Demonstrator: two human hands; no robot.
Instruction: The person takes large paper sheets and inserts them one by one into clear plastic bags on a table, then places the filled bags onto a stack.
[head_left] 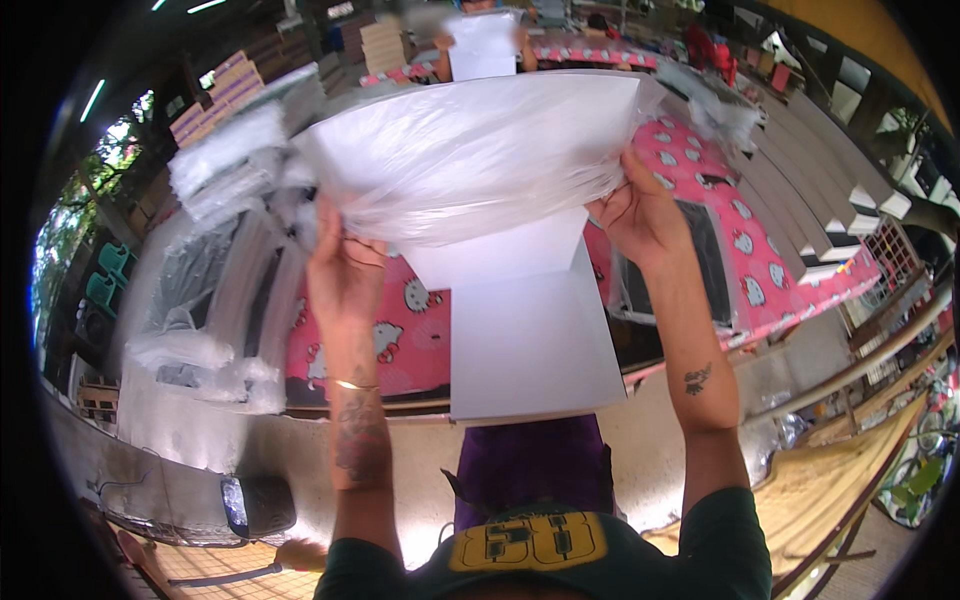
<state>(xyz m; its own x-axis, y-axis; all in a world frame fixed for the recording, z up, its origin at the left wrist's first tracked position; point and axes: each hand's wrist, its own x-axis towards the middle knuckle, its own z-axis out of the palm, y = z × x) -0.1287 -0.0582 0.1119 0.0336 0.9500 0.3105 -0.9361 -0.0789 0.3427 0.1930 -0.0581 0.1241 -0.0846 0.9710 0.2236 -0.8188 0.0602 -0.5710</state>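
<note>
Held up in front of me is a white sheet or box piece in a clear plastic bag [470, 150], wrinkled along its near edge. My left hand [345, 260] grips its lower left corner, and my right hand [638, 212] has the lower right. Both sets of fingers are partly hidden by the plastic. Beneath it, white cardboard pieces [535, 345] lie on the table at its near edge; whether they are joined to each other, I cannot tell. Close to my right forearm, a dark flat panel [675, 262] rests on the pink patterned tablecloth [420, 350].
Plastic-wrapped flat goods [205, 290] are heaped on the left, with stacked boxes [217, 95] behind. Long grey-white cardboard stacks [815, 180] line the right side. Across the table, another person holds up a white sheet [485, 45]. A purple seat or cloth [535, 465] is below the table edge.
</note>
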